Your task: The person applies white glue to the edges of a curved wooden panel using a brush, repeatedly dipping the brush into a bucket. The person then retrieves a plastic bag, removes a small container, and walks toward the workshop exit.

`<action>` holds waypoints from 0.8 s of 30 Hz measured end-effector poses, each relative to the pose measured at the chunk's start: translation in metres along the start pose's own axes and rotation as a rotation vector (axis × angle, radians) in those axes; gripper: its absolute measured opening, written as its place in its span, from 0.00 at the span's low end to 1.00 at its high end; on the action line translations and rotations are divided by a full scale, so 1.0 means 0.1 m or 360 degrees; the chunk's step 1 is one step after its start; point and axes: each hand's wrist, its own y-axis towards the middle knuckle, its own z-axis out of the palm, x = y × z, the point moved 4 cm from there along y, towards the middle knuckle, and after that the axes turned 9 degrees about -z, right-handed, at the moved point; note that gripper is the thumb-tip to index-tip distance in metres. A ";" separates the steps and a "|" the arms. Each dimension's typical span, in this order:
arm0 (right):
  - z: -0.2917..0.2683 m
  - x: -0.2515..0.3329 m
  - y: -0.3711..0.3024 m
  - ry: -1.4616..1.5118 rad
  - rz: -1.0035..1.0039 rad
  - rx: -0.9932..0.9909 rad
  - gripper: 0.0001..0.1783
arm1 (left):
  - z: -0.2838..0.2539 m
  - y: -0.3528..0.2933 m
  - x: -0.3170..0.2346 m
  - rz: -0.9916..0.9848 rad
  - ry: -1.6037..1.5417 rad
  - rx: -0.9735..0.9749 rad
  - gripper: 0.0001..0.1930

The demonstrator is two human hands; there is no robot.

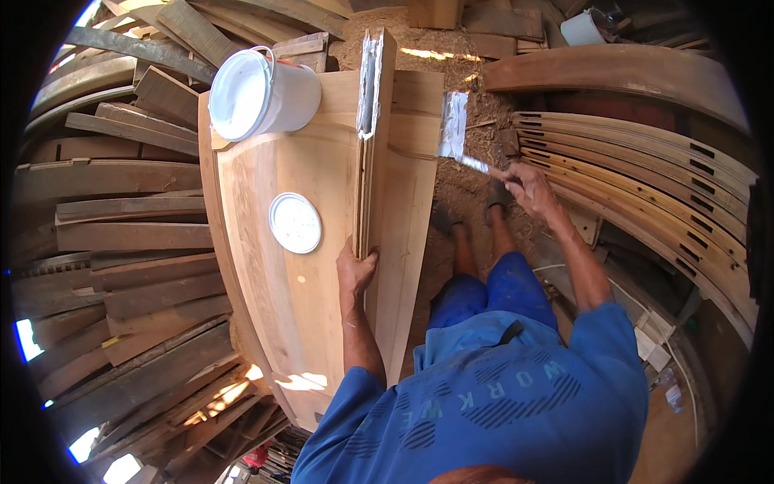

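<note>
Left hand (355,270) curled round the near end of the long brown wooden beam (366,194), white paste (370,93) on its far end. Right hand (528,192), right of the beam, closed on a slim wooden-handled, white-tipped tool (486,168) pointing far-left.

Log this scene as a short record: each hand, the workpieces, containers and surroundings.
Left hand: gripping a narrow board
Right hand: holding a brush-like tool, its tip near a white-smeared tab
Narrow board: white smears at its far end
Wooden panel: pale, beneath the board
Container: white bucket on the panel's far left corner
Disc: round, white, lid-like, lying on the panel
Surroundings: stacked planks left, slotted timbers right
</note>
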 end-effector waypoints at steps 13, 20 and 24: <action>-0.40 2.84 1.90 -0.0625 -0.0839 -0.0351 0.10 | 0.05 0.04 0.07 0.0041 0.0120 -0.0009 0.35; 0.72 3.80 3.12 -0.1285 -0.0539 0.0210 0.16 | 0.00 -0.02 0.01 -0.0046 0.0080 0.0063 0.35; 1.15 3.96 3.49 -0.1432 -0.0471 0.0248 0.14 | -0.06 -0.05 -0.05 -0.0055 0.0017 0.0104 0.34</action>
